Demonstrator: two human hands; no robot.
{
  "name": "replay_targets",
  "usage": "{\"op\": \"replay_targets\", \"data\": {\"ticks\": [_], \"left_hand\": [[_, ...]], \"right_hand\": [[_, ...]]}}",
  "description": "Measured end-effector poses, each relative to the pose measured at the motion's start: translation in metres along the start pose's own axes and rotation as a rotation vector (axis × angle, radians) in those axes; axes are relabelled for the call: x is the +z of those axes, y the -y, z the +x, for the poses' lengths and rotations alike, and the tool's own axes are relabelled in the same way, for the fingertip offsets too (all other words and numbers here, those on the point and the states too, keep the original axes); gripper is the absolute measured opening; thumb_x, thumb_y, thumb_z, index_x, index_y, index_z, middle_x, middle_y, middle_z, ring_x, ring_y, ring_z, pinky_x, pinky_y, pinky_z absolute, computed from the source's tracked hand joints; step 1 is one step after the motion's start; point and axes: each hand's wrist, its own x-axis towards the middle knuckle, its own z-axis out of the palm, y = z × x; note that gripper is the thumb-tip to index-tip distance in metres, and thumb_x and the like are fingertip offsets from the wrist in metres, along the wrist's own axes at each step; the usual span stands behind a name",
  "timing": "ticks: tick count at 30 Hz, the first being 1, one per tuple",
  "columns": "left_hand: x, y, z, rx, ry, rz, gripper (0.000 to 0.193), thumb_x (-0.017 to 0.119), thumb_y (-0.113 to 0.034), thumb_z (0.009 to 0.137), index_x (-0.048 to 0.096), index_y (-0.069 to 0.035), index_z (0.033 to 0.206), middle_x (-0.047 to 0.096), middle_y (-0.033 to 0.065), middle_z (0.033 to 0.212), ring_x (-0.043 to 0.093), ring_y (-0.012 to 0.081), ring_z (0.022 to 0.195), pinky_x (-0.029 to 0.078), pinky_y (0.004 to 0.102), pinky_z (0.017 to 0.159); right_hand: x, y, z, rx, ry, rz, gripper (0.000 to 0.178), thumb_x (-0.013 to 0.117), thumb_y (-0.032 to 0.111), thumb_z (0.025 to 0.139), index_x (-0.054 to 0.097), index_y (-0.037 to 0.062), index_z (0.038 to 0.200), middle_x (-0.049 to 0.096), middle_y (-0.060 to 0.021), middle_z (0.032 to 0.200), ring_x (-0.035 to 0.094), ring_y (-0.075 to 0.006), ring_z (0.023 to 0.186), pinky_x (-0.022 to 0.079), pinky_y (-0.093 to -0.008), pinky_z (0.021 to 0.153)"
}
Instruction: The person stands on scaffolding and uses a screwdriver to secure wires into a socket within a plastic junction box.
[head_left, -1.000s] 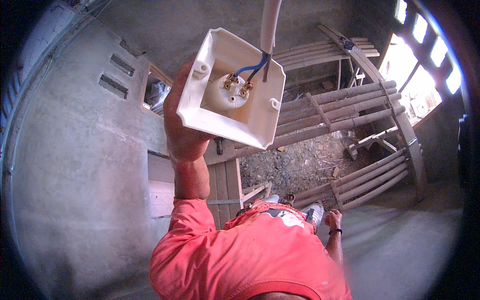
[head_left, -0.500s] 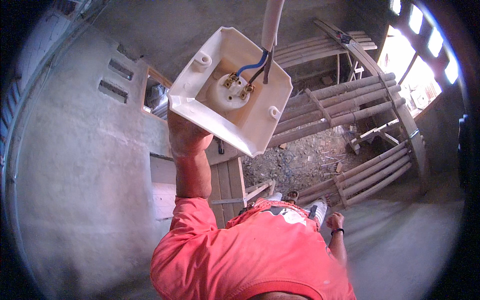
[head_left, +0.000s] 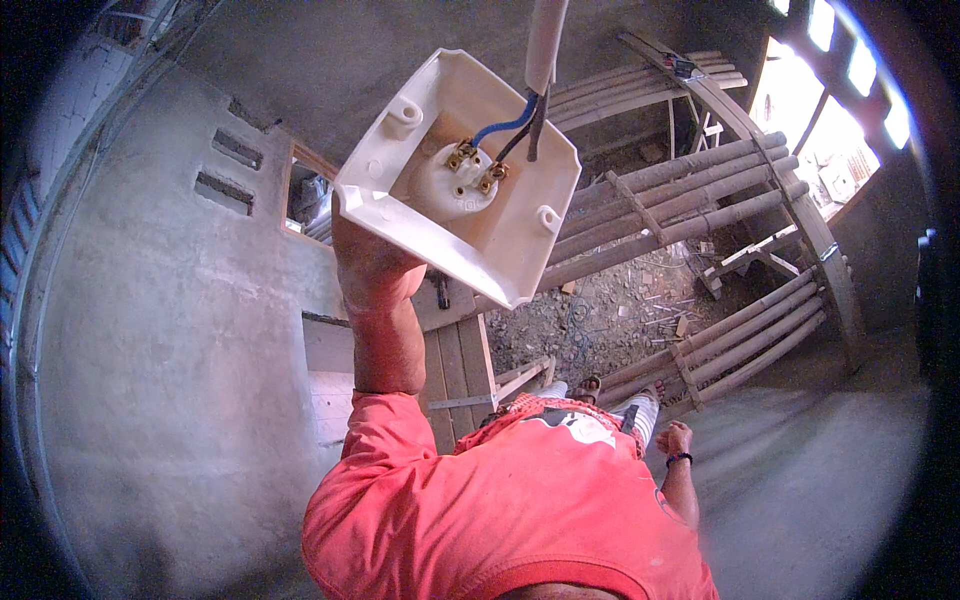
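A white square lamp holder [head_left: 455, 190] is held up by my left hand [head_left: 378, 262], its hollow back toward me. The fingers are behind the housing, out of sight. Inside sits a round terminal block [head_left: 455, 187] with brass screw terminals. A blue wire [head_left: 500, 127] and a black wire [head_left: 516, 145] run from it into a pale conduit [head_left: 544, 45] hanging from above. A thicker dark strand [head_left: 537, 135] hangs beside them, its lower end over the housing. Low by my right hip, my right hand [head_left: 676, 438] is curled closed; anything inside it is hidden.
Bamboo pole platforms [head_left: 680, 200] and a curved wooden beam [head_left: 790, 200] stand below to the right. Rubble [head_left: 600, 310] covers the floor beneath. Wooden planks [head_left: 455, 370] lie under my left arm. A grey plastered wall [head_left: 180, 330] rises on the left; a bright window opening [head_left: 815, 125] is at right.
The view has shifted slightly. My left hand still supports the lamp holder with its wires in place, and my right hand stays curled low at the side.
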Motion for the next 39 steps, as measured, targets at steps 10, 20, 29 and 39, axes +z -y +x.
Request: {"op": "replay_targets", "data": {"ticks": [10,20,29,39], "left_hand": [[0.005,0.002,0.008,-0.055,0.048,-0.097,0.086,0.081,-0.031,0.057,0.039,0.002,0.124,0.051,0.0098,0.114,0.050,0.0176,0.105,0.041,0.0313,0.091],[0.006,0.000,0.010,-0.075,0.069,-0.129,0.085,0.081,-0.029,0.058,0.038,0.001,0.124,0.051,0.0095,0.115,0.050,0.0170,0.106,0.041,0.0310,0.092],[0.005,0.002,0.010,-0.069,0.066,-0.134,0.085,0.082,-0.027,0.058,0.037,0.001,0.125,0.051,0.0091,0.115,0.050,0.0164,0.106,0.041,0.0306,0.092],[0.001,0.003,0.010,0.111,0.103,0.055,0.085,0.077,-0.038,0.065,0.034,0.002,0.127,0.048,0.0104,0.118,0.048,0.0180,0.109,0.039,0.0310,0.093]], "right_hand": [[-0.004,-0.013,0.024,-0.051,0.038,0.039,0.033,0.044,0.006,0.077,0.050,0.0046,0.109,0.057,-0.0109,0.068,0.058,-0.0246,0.048,0.047,-0.0353,0.037],[-0.001,-0.021,0.028,0.004,0.069,0.108,0.031,0.042,0.009,0.081,0.047,0.0076,0.111,0.058,-0.0139,0.071,0.058,-0.0255,0.048,0.047,-0.0379,0.039],[0.003,-0.017,0.018,-0.020,0.047,0.105,0.029,0.040,0.008,0.081,0.047,0.0059,0.109,0.057,-0.0134,0.069,0.058,-0.0252,0.047,0.047,-0.0371,0.038],[-0.001,-0.018,0.019,-0.059,0.062,0.119,0.032,0.041,0.001,0.078,0.047,0.0000,0.110,0.057,-0.0144,0.069,0.058,-0.0255,0.046,0.045,-0.0359,0.036]]}}
